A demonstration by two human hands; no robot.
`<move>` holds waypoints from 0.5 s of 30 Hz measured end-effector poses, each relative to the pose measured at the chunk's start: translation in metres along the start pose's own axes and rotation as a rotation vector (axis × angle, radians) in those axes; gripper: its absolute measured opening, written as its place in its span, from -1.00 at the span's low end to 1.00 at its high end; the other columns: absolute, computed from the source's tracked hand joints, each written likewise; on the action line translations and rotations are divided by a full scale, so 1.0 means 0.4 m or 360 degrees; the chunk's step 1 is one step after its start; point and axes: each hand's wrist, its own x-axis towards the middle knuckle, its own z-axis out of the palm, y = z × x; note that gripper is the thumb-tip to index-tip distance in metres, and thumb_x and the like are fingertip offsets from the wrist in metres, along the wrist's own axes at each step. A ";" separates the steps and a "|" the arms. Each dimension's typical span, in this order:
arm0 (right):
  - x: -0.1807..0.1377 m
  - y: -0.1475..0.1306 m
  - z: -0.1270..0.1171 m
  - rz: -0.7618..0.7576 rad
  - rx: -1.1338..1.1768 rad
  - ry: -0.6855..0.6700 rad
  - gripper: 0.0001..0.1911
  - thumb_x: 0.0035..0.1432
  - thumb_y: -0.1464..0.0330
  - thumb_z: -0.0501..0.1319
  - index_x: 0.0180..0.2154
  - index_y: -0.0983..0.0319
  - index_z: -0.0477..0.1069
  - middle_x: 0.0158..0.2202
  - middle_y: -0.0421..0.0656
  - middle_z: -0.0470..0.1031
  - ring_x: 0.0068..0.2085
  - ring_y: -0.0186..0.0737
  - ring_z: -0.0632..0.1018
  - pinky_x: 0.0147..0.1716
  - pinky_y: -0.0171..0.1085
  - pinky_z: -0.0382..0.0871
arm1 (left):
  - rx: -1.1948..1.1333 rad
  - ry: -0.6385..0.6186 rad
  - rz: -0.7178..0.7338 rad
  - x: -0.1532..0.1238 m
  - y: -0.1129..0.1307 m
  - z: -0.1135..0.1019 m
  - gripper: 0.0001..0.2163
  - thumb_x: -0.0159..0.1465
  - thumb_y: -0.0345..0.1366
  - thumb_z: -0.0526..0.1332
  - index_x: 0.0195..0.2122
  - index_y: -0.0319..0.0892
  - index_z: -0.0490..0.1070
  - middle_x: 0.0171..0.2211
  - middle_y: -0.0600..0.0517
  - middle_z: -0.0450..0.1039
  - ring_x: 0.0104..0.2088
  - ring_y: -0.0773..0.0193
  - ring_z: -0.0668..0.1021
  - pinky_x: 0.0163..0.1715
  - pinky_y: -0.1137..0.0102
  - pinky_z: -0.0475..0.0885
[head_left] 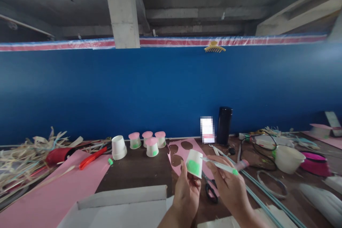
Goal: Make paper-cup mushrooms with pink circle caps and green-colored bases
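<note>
My left hand (186, 189) is closed round a small white paper cup (194, 163) with a green patch on its side, held above the table's near middle. Beside it, my right hand (227, 181) grips a thin white stick with a green tip (220, 166), whose end points at the cup. Under the hands lie a pink sheet with round holes cut out (179, 150) and black scissors (211, 189). Further back stand several upturned white cups with pink tops (151, 146) and a plain white cup stack (119, 147).
A blue wall runs behind the brown table. Pink paper (58, 185), red scissors (92, 157) and dry straw (18, 156) lie at left; a white box (120, 208) is at the near edge. A black flask (223, 125), cables, a white bowl (288, 158) and a magenta dish (315, 162) stand at right.
</note>
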 end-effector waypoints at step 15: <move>0.001 0.001 0.003 -0.0074 -0.0001 0.0021 -0.81 0.21 0.35 0.10 -0.17 0.18 0.43 -0.17 -0.09 0.47 -0.13 -0.17 0.49 -0.13 -0.21 0.36 | -0.0073 0.0000 -0.0039 0.000 -0.004 -0.003 -0.62 0.07 -0.01 0.30 -0.30 -0.24 0.35 -0.51 0.09 0.32 -0.58 0.47 0.35 -0.63 0.55 0.26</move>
